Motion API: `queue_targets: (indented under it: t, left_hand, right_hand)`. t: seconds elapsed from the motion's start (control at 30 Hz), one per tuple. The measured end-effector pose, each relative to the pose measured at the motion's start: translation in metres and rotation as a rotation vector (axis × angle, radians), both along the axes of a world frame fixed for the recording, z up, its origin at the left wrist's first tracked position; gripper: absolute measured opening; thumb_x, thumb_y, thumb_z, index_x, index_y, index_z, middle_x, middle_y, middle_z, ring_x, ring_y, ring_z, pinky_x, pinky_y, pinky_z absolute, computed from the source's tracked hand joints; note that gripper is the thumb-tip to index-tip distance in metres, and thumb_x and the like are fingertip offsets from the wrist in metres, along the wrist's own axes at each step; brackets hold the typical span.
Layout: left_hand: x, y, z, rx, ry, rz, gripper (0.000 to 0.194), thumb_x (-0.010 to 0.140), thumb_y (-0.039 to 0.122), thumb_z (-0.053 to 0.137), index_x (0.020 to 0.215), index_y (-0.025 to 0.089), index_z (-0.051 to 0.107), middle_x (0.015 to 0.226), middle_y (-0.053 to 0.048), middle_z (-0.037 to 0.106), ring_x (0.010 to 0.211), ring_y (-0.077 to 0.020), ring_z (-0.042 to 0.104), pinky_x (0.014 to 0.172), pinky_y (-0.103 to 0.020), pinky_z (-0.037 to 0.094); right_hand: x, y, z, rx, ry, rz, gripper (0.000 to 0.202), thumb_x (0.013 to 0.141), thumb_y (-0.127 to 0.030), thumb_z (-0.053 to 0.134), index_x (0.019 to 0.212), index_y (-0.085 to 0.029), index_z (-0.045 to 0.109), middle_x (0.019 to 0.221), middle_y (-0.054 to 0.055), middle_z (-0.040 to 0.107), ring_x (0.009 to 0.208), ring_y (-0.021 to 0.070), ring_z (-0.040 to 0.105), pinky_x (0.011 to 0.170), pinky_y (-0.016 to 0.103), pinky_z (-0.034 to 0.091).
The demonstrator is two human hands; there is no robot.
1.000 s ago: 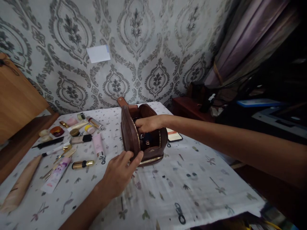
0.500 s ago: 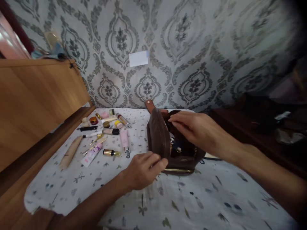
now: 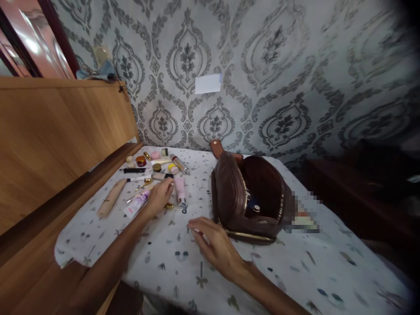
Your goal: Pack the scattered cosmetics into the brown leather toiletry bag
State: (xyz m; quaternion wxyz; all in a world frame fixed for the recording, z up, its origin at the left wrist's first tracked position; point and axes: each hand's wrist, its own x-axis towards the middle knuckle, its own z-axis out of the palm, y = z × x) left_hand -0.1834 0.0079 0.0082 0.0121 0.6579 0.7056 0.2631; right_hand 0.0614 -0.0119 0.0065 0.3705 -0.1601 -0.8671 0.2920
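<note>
My left hand (image 3: 160, 195) is over the cosmetics, fingers curled together beside the pink tube (image 3: 180, 189) and the black-capped bottle (image 3: 162, 176). What its fingers hold, if anything, is hidden. Under the hand shows the end of a gold-and-black tube (image 3: 169, 205). Over the cloth, my right hand (image 3: 213, 243) has its fingers loosely bent and a gap by the thumb; I see nothing held in it. Right of it stands a brown cosmetic bag (image 3: 229, 192), unzipped, with a small round-topped item (image 3: 256, 208) inside. A white-and-purple tube (image 3: 136, 204) lies left of my left hand.
Small jars, including a red one (image 3: 141, 161) and a yellow-lidded one (image 3: 172, 168), lie at the back left. A beige tube (image 3: 111, 198) rests near the wooden panel (image 3: 65, 140). The patterned cloth (image 3: 173, 280) covers the surface; a patterned wall stands behind.
My right hand has left the bag's opening and come left, in front of it. My left hand has moved from the bag to the cosmetics. The view has shifted left.
</note>
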Motion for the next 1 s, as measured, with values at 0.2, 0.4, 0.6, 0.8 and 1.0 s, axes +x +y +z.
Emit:
queue_targets:
  t: [0.2,0.4,0.6,0.8,1.0]
  left_hand:
    - [0.002,0.016,-0.005,-0.147,0.006,0.067,0.021,0.095,0.027,0.045,0.111,0.020,0.056,0.096,-0.005,0.069,0.090,-0.0215,0.066,0.080,-0.031,0.048]
    - [0.023,0.028,-0.001,-0.306,0.070,0.121,0.054,0.091,0.057,0.047,0.129,0.018,0.043,0.099,-0.009,0.071,0.095,-0.0290,0.068,0.074,-0.033,0.047]
    - [0.033,0.027,0.006,-0.401,0.129,0.146,0.048,0.091,0.041,0.044,0.134,0.020,0.041,0.103,-0.010,0.074,0.097,-0.0296,0.069,0.073,-0.033,0.046]
    - [0.030,0.024,0.017,-0.421,0.207,0.123,0.040,0.092,0.042,0.046,0.124,0.020,0.052,0.093,-0.010,0.075,0.094,-0.0322,0.069,0.075,-0.036,0.048]
    - [0.009,0.062,0.031,-0.305,0.308,0.054,0.040,0.094,0.039,0.047,0.128,0.018,0.053,0.122,-0.016,0.062,0.119,-0.0334,0.054,0.100,-0.045,0.041]
  right_hand:
    - [-0.027,0.013,-0.031,-0.470,-0.022,-0.105,0.023,0.092,-0.029,0.048,0.099,-0.017,0.066,0.086,0.006,0.070,0.069,0.0153,0.063,0.064,0.026,0.052]
    - [-0.028,0.019,-0.045,-0.687,0.089,-0.132,0.031,0.090,-0.042,0.049,0.099,-0.016,0.061,0.077,0.005,0.067,0.061,0.0157,0.060,0.059,0.027,0.049]
    - [-0.023,0.015,-0.040,-0.687,0.066,-0.117,0.033,0.090,-0.044,0.048,0.097,-0.015,0.062,0.079,0.007,0.067,0.069,0.0184,0.062,0.060,0.027,0.049]
    - [-0.022,0.018,-0.047,-0.739,0.086,-0.100,0.040,0.091,-0.052,0.050,0.100,-0.016,0.065,0.079,0.007,0.067,0.072,0.0197,0.064,0.060,0.027,0.049]
    - [-0.021,0.021,-0.064,-0.880,0.153,-0.093,0.051,0.086,-0.065,0.054,0.102,-0.018,0.067,0.079,0.007,0.068,0.072,0.0201,0.064,0.059,0.026,0.048]
